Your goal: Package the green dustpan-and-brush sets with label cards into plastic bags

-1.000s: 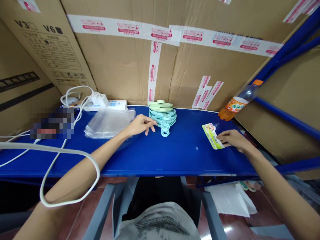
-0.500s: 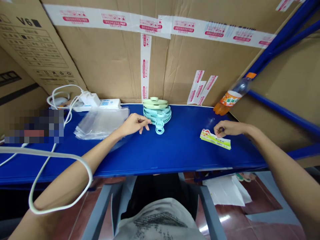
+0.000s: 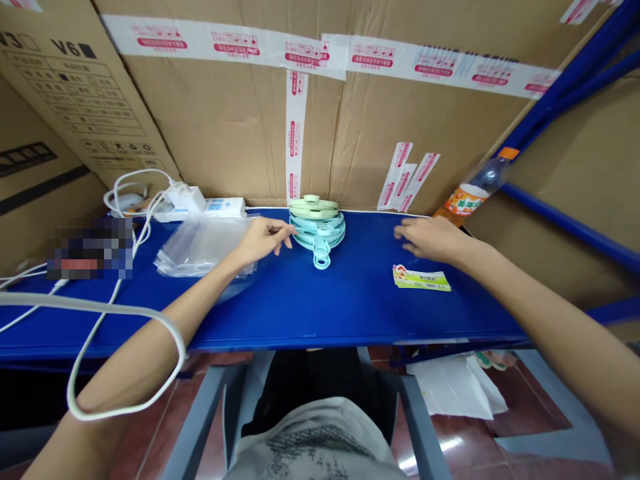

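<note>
A stack of light blue plastic pieces (image 3: pixel 320 233) with a handle-like end toward me lies on the blue table (image 3: pixel 320 313), with pale green pieces (image 3: pixel 313 208) on top at the back. My left hand (image 3: pixel 265 238) is just left of the stack, fingers apart and slightly bent, holding nothing. To the right, my right hand (image 3: pixel 425 237) hovers over the table with loosely curled, parted fingers and nothing visible in them. Nearer to me, below that hand, several green and white printed labels (image 3: pixel 421 278) lie in a small pile.
Clear plastic bags (image 3: pixel 203 247) lie left of my left hand, in front of a white power strip (image 3: pixel 225 207) with cables. An orange-capped bottle (image 3: pixel 467 199) leans at the back right. Cardboard (image 3: pixel 240 133) stands behind, and a white cable (image 3: pixel 165 320) loops over my left forearm.
My right hand has left the labels and moved back and to the left, its fingers spreading. The labels have shifted slightly. My left hand stays beside the stack.
</note>
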Tool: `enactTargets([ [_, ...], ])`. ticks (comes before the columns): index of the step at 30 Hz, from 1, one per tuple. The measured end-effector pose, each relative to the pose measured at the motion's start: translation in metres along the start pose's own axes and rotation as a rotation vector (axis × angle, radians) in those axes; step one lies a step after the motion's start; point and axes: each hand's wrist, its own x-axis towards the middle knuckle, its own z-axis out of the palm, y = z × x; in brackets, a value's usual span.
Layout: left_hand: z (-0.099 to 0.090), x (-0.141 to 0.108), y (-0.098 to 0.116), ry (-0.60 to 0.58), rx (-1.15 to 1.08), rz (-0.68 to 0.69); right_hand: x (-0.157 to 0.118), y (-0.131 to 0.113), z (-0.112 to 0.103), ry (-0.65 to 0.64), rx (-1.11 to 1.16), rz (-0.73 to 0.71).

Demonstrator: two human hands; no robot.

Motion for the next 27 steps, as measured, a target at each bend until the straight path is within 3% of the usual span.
enactTargets([
  [4,-0.003,0.001,-0.003,0.090,0.022,-0.022,0.051,-0.064,-0.044,0.364,0.097,-0.093],
  [7,-0.004,0.003,-0.003,0.116,0.028,-0.028,0.092,-0.109,-0.056,0.297,0.242,-0.110],
  [10,-0.003,0.003,-0.003,0.116,0.044,-0.026,0.112,-0.134,-0.052,0.182,0.287,-0.168],
  [12,-0.001,0.002,-0.003,0.087,0.134,-0.032,0.114,-0.139,-0.043,0.172,0.287,-0.126],
  [14,0.002,-0.001,-0.002,0.080,0.371,-0.022,0.111,-0.139,-0.034,0.182,0.305,-0.066],
  [17,0.004,-0.009,0.003,0.172,0.816,-0.013,0.108,-0.138,-0.023,0.218,0.333,-0.044],
  [19,0.003,-0.013,0.006,0.194,1.002,-0.090,0.107,-0.138,-0.018,0.259,0.342,-0.044],
  [23,-0.009,-0.014,0.005,0.031,1.087,-0.332,0.108,-0.134,-0.016,0.294,0.402,-0.030],
  [27,-0.027,-0.011,-0.005,-0.084,1.025,-0.418,0.109,-0.127,-0.014,0.252,0.549,-0.091],
])
